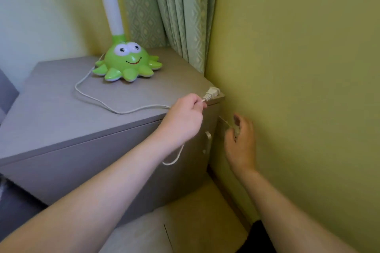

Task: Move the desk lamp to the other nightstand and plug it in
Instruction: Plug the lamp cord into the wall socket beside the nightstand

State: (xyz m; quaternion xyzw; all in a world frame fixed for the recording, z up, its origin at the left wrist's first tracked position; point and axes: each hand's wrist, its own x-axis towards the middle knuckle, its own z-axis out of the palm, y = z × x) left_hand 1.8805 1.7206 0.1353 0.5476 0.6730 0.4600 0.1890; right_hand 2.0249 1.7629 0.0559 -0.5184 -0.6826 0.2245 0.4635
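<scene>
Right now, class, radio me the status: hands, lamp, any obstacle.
Left hand pinching cord behind plug. Right hand open at wall. Lamp upright on nightstand, unplugged. Nothing blocking.

Green octopus desk lamp (pixel 125 61) upright on grey nightstand (pixel 61 109).

narrow gap between nightstand (pixel 86 121) and wall (pixel 298 88)

Yellow-green wall (pixel 298 68), patterned green curtain (pixel 174 10), tan floor (pixel 205 222), soft daylight
</scene>
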